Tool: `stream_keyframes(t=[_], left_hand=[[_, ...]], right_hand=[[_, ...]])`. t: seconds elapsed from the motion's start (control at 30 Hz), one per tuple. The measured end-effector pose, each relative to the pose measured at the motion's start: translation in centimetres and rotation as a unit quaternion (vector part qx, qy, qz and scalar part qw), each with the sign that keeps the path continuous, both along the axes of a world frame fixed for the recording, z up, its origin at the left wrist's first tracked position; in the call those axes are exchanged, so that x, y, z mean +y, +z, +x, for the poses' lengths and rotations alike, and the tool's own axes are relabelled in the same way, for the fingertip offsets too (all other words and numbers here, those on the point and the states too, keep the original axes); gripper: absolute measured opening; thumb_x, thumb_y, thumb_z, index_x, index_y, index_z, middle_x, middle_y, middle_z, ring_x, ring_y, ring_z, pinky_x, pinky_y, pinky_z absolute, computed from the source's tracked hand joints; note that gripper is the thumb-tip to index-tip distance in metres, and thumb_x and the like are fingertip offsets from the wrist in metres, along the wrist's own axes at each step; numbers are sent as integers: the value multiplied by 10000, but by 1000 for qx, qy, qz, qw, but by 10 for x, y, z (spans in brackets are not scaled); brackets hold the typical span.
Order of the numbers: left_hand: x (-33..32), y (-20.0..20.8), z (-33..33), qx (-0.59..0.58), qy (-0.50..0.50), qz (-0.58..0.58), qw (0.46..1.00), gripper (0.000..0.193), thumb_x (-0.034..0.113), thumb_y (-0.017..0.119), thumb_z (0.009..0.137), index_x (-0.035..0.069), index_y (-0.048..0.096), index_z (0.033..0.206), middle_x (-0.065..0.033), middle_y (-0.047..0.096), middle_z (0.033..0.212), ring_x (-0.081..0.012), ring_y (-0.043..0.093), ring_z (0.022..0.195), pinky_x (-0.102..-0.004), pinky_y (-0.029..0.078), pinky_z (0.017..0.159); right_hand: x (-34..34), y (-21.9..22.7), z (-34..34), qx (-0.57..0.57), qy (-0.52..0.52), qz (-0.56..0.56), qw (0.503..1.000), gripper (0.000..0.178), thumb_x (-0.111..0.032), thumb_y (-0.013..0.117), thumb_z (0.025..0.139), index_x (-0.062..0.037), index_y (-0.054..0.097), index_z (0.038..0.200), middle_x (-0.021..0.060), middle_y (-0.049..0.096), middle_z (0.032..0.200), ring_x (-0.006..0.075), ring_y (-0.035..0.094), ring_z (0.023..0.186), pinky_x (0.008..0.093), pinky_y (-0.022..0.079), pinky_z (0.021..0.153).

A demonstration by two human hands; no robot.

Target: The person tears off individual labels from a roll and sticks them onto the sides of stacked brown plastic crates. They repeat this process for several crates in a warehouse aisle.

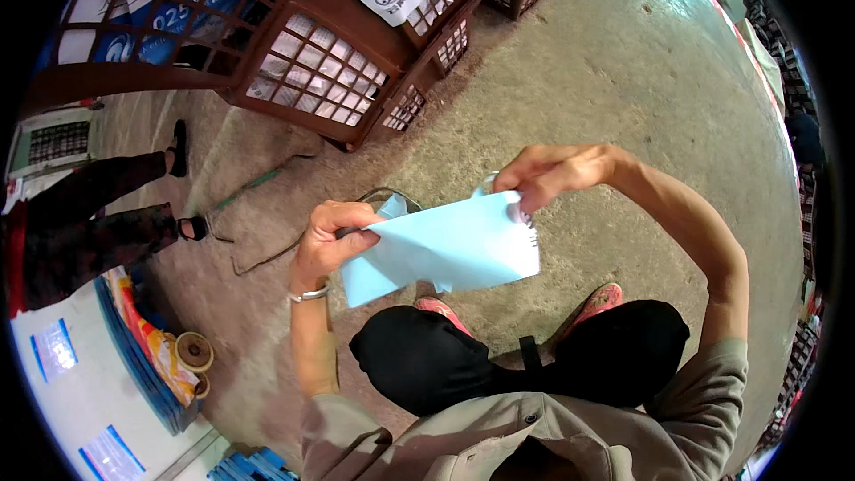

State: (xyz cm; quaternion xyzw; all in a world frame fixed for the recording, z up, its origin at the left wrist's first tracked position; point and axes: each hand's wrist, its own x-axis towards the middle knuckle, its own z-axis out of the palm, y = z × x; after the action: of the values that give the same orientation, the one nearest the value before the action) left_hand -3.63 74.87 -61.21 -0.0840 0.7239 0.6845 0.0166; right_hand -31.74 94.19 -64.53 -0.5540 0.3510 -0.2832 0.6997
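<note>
Brown crates (312,62) far left, stacked, out of way. Light blue bag (445,249) in middle, above knees, stretched flat. Left hand (328,240) pinches left corner, right hand (543,178) pinches top right; hands apart so bag stays spread.

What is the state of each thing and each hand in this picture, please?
Left hand: closed, pinching the left corner of the bag.
Right hand: closed on the bag's top right edge.
Light blue bag: held up in the air between both hands, flat.
Brown crates: stacked on the floor, tilted.
Tape rolls: lying on the floor.
</note>
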Motion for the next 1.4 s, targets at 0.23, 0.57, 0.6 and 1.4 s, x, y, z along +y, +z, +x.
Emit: stream_keyframes(t=[0.23, 0.57, 0.6, 1.4], left_hand=[[47, 26, -54, 51, -130, -151, 979, 659, 271, 750, 682, 1, 500, 1228, -128, 576, 1146, -245, 538, 1083, -336, 407, 931], [110, -12, -87, -139, 38, 31, 989, 189, 156, 650, 813, -14, 633, 893, 34, 587, 754, -31, 498, 715, -211, 417, 616], [112, -14, -87, -132, 55, 11, 990, 186, 157, 648, 814, -11, 634, 893, 33, 586, 756, -30, 501, 721, -212, 419, 618], [100, -58, -56, -224, 96, 79, 967, 225, 146, 623, 829, -14, 590, 985, -18, 611, 878, -54, 543, 780, -205, 450, 681]], right_hand=[[34, 46, 11, 114, -86, -77, 987, 231, -116, 553, 794, 15, 561, 984, 119, 615, 830, 209, 586, 735, 335, 458, 658], [81, 33, 44, 350, -490, -239, 762, 163, -119, 656, 730, -25, 577, 837, 121, 609, 773, 288, 619, 680, 367, 494, 594], [88, 31, 48, 356, -505, -205, 759, 159, -120, 668, 729, -28, 580, 824, 115, 609, 771, 271, 624, 670, 359, 498, 577], [111, -47, 95, -266, -616, 251, 697, 130, -122, 563, 858, 5, 588, 872, 66, 624, 776, 120, 616, 671, 257, 533, 595]])
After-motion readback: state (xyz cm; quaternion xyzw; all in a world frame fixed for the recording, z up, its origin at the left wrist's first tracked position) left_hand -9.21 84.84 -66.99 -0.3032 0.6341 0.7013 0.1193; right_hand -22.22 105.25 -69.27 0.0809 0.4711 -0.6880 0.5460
